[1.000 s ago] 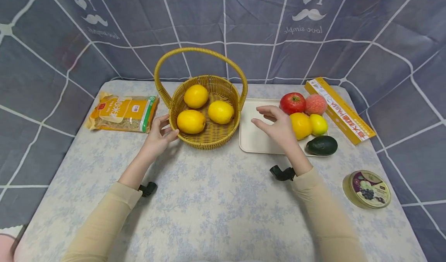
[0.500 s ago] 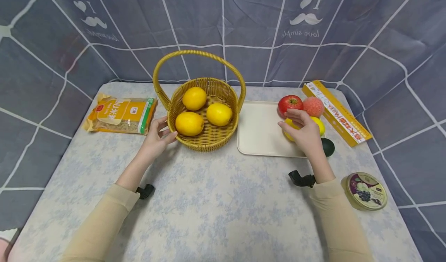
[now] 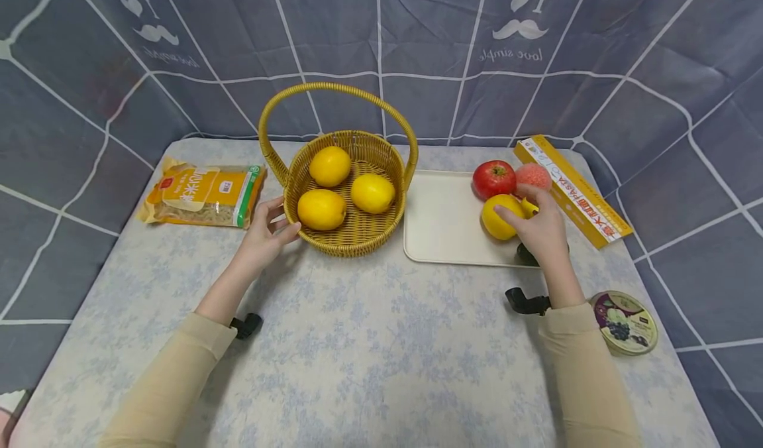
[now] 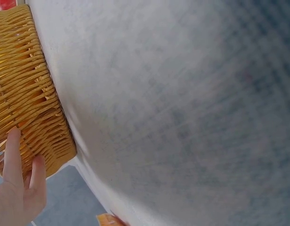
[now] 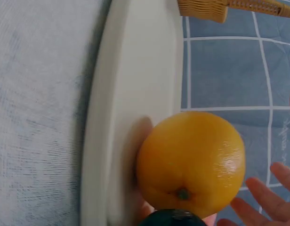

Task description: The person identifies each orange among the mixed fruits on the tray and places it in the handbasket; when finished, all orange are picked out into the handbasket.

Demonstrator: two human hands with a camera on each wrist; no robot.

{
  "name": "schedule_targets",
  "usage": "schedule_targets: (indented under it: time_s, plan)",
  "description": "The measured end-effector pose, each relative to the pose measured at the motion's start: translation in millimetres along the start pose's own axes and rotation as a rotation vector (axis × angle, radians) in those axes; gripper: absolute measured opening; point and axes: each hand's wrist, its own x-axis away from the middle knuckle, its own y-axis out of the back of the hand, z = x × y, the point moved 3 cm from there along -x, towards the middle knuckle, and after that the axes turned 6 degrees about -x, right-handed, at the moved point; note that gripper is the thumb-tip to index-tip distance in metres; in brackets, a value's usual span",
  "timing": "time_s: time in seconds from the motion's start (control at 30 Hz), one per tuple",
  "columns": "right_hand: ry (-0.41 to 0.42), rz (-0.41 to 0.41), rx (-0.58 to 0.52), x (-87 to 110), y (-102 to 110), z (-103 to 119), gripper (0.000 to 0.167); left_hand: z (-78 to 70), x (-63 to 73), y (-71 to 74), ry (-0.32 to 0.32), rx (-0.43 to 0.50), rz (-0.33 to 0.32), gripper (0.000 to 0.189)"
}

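My left hand (image 3: 263,237) rests against the left side of a yellow wicker basket (image 3: 352,242). Its fingers (image 4: 13,160) lie fairly straight along the weave in the left wrist view, and the thumb is at the rim. Three lemons (image 3: 372,193) lie inside. Over the right part of a cream tray (image 3: 441,223), my right hand (image 3: 545,229) hovers with spread fingers and thumb. Beneath it is a yellow-green fruit (image 3: 528,208), partly covered. An orange (image 3: 502,217) sits by the thumb, and fills much of the right wrist view. The hand partly hides a dark avocado (image 3: 526,256).
A red apple (image 3: 493,179) and a pink peach (image 3: 532,175) lie at the tray's back right. Beyond stands a slanted pasta box (image 3: 575,193). A round tin (image 3: 624,323) is at the right, a grain bag (image 3: 203,195) left. A grey curtain (image 3: 334,30) borders the table.
My right hand has moved right, from over the bare part of the tray, past the orange to the yellow-green fruit. My left hand stays at the basket.
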Motion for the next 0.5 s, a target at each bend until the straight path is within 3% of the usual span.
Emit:
schedule_targets:
  time_s: [0.5]
  plan:
    - [-0.059, 0.054, 0.074, -11.7, -11.9, -12.1, 0.082, -1.0, 0.2, 0.7, 0.012, -0.008, -0.008, 0.072]
